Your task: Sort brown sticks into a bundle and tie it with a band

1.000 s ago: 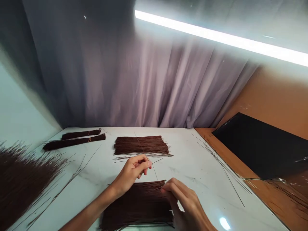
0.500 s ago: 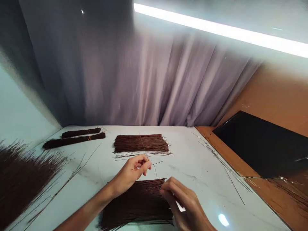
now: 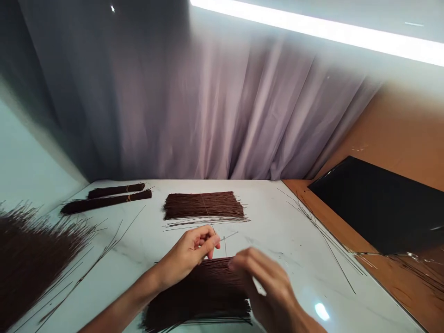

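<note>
My left hand (image 3: pixel 201 245) is closed in a pinch on thin brown wires. One of these wires (image 3: pixel 214 228) points up and away from the fingers; beyond the thumb, thin ends cross with a small kink. My right hand (image 3: pixel 265 282) is close by on the right, its fingers curled and thumb and forefinger together. It is blurred by motion, and I cannot make out what its fingertips hold. Below both hands lies a wide stack of dark brown wires (image 3: pixel 197 296), partly covered by them.
Farther back lies another flat stack of wires (image 3: pixel 204 206). Two tied bundles (image 3: pixel 107 202) lie at the back left. A large loose pile (image 3: pixel 31 259) fills the left edge. Stray wires (image 3: pixel 322 236) lie on the right of the white table (image 3: pixel 277 208), near a black panel (image 3: pixel 374 208).
My right hand has lifted slightly and rotated, its fingertips blurred. The left hand keeps its pinch almost in place, and the thin ends beside its thumb now show a small kink. The view tilts slightly.
</note>
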A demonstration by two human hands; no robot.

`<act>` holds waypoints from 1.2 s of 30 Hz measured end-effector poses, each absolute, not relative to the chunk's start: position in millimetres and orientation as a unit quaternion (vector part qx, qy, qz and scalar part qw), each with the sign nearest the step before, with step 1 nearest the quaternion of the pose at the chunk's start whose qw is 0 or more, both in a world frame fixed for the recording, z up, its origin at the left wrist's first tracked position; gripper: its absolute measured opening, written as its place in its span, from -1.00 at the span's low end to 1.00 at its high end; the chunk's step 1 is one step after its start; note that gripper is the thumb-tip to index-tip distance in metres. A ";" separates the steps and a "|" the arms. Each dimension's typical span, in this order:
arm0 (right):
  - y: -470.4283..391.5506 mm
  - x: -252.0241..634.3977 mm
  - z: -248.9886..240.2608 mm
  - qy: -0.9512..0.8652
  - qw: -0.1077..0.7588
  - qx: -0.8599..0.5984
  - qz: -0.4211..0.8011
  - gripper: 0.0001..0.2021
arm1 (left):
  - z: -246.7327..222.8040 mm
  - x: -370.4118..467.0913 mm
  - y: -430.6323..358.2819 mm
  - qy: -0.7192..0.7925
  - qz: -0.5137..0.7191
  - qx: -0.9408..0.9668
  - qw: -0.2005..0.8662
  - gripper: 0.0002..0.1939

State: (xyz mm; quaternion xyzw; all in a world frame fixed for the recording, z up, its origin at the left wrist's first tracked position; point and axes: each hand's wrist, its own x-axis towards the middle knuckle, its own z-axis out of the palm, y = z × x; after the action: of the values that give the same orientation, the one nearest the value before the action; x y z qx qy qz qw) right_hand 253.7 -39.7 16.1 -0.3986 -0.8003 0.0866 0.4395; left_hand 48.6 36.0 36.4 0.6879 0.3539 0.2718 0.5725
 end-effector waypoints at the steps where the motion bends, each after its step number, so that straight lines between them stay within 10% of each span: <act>1: -44.2 253.0 4.5 -0.805 0.419 -0.406 0.108 -0.79 | 36.0 47.2 37.6 0.359 0.280 0.684 0.570 -0.62; 29: 29.2 330.4 42.5 -0.785 0.295 -0.507 0.202 -0.70 | 13.8 51.7 56.0 0.357 0.287 0.607 0.650 -0.56; 36: 38.7 293.4 58.8 -0.795 0.410 -0.442 -0.071 -0.80 | 13.4 48.7 58.5 0.365 0.304 0.623 0.621 -0.62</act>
State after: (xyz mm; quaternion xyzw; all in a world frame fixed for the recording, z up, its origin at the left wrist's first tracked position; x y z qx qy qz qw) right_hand 293.4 38.7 58.8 -0.4421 -0.7945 -0.0709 0.4102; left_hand 48.7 58.5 13.4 0.6233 0.3650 0.3044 0.6210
